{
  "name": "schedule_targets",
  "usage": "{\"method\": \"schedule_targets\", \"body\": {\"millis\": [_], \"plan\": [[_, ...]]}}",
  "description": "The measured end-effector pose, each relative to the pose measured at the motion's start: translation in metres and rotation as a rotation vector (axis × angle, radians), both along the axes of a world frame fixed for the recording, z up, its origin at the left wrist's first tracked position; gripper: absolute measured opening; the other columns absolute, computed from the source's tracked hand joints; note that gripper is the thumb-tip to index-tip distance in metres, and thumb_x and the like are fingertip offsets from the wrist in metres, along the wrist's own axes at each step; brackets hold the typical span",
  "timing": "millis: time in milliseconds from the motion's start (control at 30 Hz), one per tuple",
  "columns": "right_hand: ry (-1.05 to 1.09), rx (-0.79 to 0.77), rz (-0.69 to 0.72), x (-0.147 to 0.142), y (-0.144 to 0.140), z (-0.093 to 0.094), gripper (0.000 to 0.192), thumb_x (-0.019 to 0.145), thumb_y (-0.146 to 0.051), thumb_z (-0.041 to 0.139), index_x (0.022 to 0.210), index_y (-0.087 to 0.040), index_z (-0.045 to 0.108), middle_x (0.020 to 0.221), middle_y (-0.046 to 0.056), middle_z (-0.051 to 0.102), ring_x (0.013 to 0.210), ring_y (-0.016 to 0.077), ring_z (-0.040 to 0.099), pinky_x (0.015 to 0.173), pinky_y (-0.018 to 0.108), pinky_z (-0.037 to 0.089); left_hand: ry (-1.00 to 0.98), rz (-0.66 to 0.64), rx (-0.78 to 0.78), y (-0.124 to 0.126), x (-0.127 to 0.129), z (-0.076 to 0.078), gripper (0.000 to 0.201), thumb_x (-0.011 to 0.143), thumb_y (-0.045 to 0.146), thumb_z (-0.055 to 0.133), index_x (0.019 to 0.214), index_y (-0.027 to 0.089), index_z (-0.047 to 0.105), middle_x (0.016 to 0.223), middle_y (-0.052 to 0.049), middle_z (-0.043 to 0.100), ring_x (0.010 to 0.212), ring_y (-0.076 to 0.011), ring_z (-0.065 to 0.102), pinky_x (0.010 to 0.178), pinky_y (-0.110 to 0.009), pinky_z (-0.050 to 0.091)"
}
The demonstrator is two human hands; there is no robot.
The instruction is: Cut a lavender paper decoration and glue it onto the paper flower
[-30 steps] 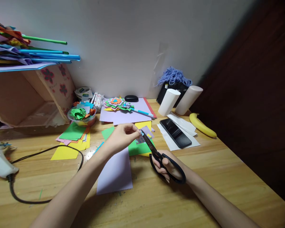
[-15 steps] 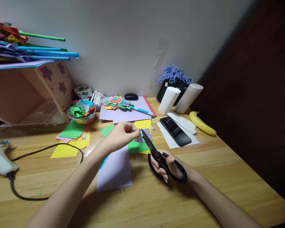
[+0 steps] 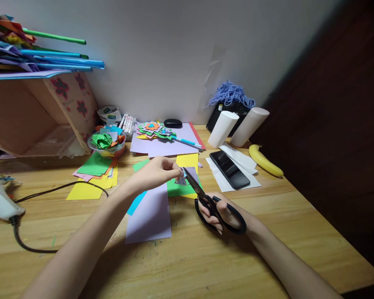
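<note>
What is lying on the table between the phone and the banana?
In the head view, white paper strips lie between the phone and the banana, then bare table.

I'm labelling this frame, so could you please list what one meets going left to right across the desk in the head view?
Glue gun → bowl of paper scraps → left hand → scissors in the right hand → phone → banana.

I count one pair of scissors point(image 3: 212, 199), two white rolls point(image 3: 222, 128), one banana point(image 3: 264, 160), one phone point(image 3: 230, 169), one bowl point(image 3: 107, 150) and one glue gun point(image 3: 0, 203).
</note>
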State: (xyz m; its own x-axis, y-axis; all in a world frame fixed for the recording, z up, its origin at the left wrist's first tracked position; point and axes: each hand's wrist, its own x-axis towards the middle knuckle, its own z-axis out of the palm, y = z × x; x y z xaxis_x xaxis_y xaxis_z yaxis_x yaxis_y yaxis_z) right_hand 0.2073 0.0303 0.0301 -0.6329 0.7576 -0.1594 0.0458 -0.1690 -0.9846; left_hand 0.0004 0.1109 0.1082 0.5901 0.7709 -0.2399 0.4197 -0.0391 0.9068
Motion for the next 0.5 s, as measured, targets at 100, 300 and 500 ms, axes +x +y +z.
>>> {"method": "schedule_targets", "body": {"millis": [100,300,500], "plan": [[0.018,-0.008,-0.005,-0.0006,-0.0002,0.0007,0.074,0.052,-0.09,0.036,0.067,-0.018,0.04,0.048,-0.009,0.035,0.032,0.0034,0.03,0.03,0.018,0.035,0.0,-0.02,0.005,0.0004,-0.0003,-0.0003,0.013,0.071,0.025,0.053,0.066,0.015,0.059,0.068,0.0,0.062,0.063,-0.0103,0.05,0.059,-0.021,0.035],[0.021,-0.019,0.001,-0.0003,-0.0008,0.0,0.074,0.051,-0.09,0.036,0.066,-0.018,0.039,0.047,-0.009,0.035,0.032,0.0031,0.029,0.029,0.017,0.035,0.017,-0.037,0.022,0.0002,-0.0019,-0.002,0.014,0.07,0.026,0.052,0.067,0.015,0.058,0.069,-0.001,0.061,0.061,-0.0098,0.047,0.056,-0.021,0.032],[0.007,-0.017,-0.002,0.0006,-0.0013,-0.0004,0.073,0.052,-0.09,0.037,0.067,-0.018,0.039,0.048,-0.009,0.035,0.032,0.0031,0.03,0.03,0.017,0.036,0.063,-0.03,0.042,0.0004,-0.0038,-0.0008,0.014,0.07,0.028,0.052,0.065,0.016,0.059,0.061,0.003,0.054,0.054,-0.0086,0.042,0.054,-0.022,0.031]]}}
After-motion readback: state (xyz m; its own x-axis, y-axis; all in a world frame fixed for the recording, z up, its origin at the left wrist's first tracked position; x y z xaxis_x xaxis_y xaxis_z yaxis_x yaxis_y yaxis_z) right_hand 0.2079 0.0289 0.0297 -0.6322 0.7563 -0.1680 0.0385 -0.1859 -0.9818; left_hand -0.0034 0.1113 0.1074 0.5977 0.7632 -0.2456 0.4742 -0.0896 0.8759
